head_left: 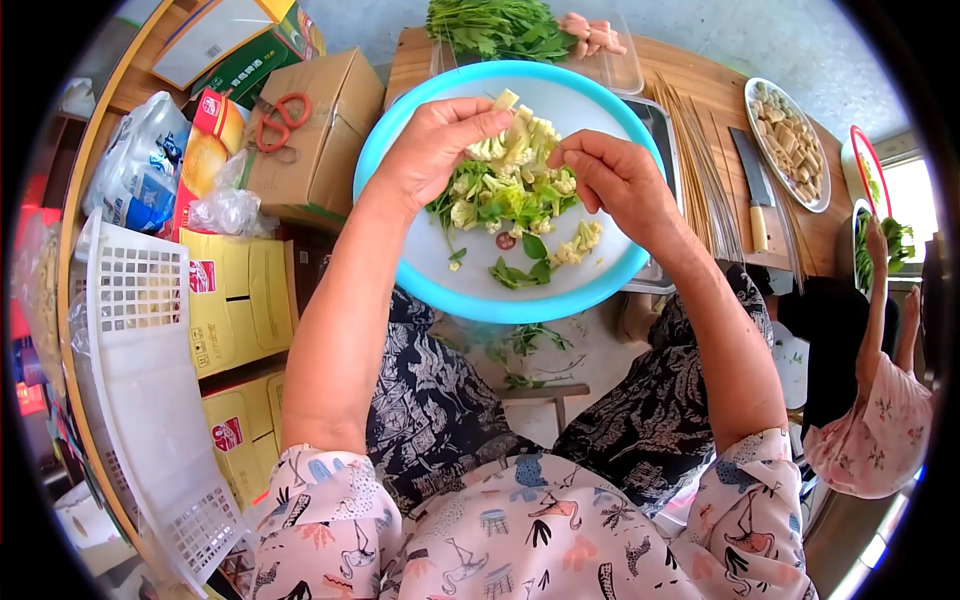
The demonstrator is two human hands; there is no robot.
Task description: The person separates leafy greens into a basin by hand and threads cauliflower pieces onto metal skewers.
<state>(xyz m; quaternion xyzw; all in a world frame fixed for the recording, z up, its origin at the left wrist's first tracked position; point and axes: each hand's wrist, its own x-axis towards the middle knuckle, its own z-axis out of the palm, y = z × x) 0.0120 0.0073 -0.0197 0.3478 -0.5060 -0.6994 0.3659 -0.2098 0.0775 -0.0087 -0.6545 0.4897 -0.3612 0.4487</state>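
Observation:
My left hand [437,143] is closed round the stalk end of a piece of cauliflower [520,138], held above a large white basin with a blue rim [375,150]. Close to the right side of that piece, my right hand [622,180] has its thumb and fingers pinched together; what lies between them is too small to make out. Below both hands, cut cauliflower florets and green leaves [505,195] are heaped in the basin. A loose floret [578,243] and a leafy sprig [525,265] lie nearer the front.
Behind the basin are leafy greens [490,28] and a clear tray [625,70]. Skewers [705,170], a knife [750,175] and an oval plate [805,190] lie right. Boxes [335,120], scissors [283,122] and a white basket [150,380] stand left. Another person's arm [873,300] shows far right.

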